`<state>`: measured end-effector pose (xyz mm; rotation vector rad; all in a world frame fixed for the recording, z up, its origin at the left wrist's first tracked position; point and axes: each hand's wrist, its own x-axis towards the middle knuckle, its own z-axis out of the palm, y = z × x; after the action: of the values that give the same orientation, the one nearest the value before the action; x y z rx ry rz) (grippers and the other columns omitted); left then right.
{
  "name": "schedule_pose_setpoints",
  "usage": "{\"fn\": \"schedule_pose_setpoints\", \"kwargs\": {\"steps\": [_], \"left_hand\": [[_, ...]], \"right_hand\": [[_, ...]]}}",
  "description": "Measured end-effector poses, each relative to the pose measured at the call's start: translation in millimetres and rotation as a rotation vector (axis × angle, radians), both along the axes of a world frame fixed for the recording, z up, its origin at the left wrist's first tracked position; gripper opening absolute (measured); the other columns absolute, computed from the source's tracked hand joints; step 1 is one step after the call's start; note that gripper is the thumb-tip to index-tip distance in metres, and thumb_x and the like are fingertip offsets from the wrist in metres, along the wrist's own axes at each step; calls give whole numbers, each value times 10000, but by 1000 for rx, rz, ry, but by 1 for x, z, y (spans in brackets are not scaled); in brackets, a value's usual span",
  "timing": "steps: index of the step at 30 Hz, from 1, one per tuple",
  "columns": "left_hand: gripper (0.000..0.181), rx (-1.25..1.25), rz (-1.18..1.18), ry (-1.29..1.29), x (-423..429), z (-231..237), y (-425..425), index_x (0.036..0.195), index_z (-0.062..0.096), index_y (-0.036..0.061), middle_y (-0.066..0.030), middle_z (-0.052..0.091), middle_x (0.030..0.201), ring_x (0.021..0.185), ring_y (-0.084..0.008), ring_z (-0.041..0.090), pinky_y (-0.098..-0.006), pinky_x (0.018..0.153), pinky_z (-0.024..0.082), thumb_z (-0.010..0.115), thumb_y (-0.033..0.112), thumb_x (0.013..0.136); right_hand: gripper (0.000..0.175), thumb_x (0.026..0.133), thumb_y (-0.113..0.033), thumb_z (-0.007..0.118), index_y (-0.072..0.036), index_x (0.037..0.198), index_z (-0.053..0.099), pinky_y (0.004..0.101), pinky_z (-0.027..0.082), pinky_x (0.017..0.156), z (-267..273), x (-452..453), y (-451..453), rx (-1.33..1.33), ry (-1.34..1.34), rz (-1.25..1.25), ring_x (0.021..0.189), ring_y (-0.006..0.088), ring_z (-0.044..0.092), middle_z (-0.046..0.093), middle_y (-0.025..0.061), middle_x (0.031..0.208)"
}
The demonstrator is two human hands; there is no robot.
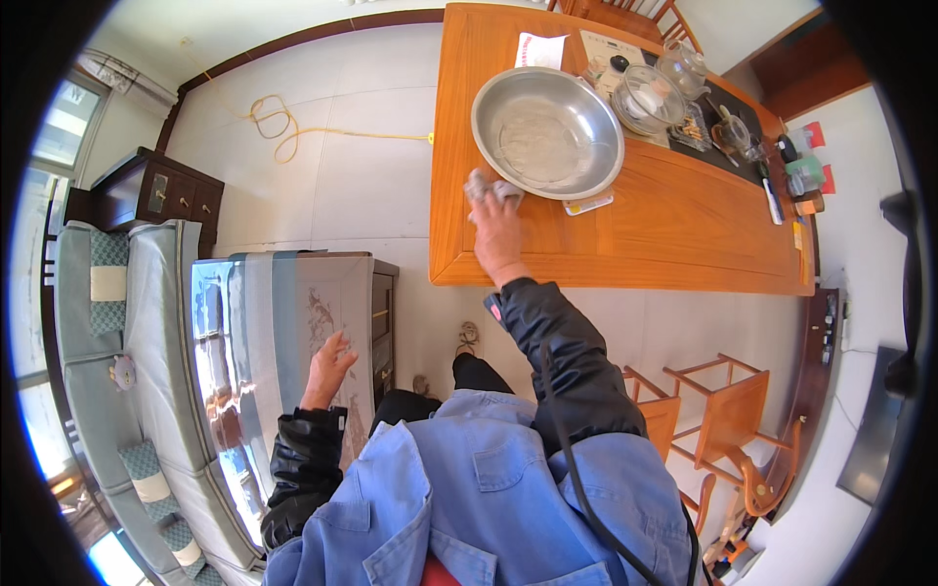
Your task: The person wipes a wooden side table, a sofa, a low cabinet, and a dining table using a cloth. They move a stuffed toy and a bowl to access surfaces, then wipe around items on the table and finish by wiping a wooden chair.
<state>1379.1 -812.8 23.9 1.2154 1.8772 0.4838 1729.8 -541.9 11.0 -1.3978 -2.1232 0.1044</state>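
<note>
My right hand [498,238] presses a crumpled greyish cloth [492,192] onto the wooden table [659,227], near the table's left end. Just beyond the cloth stands a wide stainless steel basin [542,172], with what looks like clear water in it. Under the basin's near rim a flat white item [588,204] sticks out. My left hand [328,370] holds nothing; its fingers are apart, and it hovers over or beside the low cabinet with a striped cover, touching nothing that I can make out.
Glass bowl [648,100], glass teapot [683,69] and tea tray [735,135] are at the table's far right. A white paper [541,51] lies behind the basin. Wooden chairs [733,410] stand at right, the covered cabinet [333,293] at left. A yellow cord [330,130] crosses the floor.
</note>
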Motion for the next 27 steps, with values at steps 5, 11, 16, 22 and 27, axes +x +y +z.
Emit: {"fn": "schedule_pose_setpoints", "kwargs": {"steps": [5, 11, 16, 22, 27], "left_hand": [[648, 173, -247, -31, 64, 38, 100, 1442, 487, -3, -214, 647, 1316, 1277, -315, 600, -387, 1048, 474, 741, 192, 879], [814, 342, -654, 118, 128, 51, 179, 1487, 413, -11, -254, 447, 1513, 1443, -384, 390, -451, 1166, 350, 786, 219, 800], [956, 296, -901, 300, 153, 43, 212, 1535, 318, -4, -238, 303, 1610, 1514, -400, 255, -493, 1210, 274, 818, 294, 776], [960, 306, -1068, 307, 133, 32, 223, 1517, 331, -12, -247, 293, 1612, 1514, -394, 259, -476, 1207, 293, 832, 310, 763], [938, 313, -1078, 298, 132, 28, 225, 1509, 342, -10, -242, 296, 1612, 1505, -391, 282, -482, 1199, 306, 829, 298, 768]], "right_hand": [[328, 874, -74, 602, -36, 1200, 593, 534, 473, 978, 2, 22, -13, -13, -70, -55, 1187, 491, 513, 564, 209, 1332], [424, 827, -36, 632, -42, 1250, 607, 517, 469, 972, 12, 29, -38, -16, -84, 43, 1139, 454, 543, 576, 198, 1314], [435, 813, -33, 648, -77, 1244, 622, 486, 498, 929, 13, 65, -76, -96, -53, -16, 1131, 418, 562, 593, 167, 1284], [455, 811, 17, 631, -88, 1253, 603, 497, 464, 994, 8, 144, -83, -143, -118, -496, 1156, 447, 530, 589, 146, 1271], [541, 775, 64, 632, -84, 1291, 566, 502, 426, 1054, 8, 156, -70, -70, -131, -589, 1204, 474, 481, 547, 143, 1328]]}}
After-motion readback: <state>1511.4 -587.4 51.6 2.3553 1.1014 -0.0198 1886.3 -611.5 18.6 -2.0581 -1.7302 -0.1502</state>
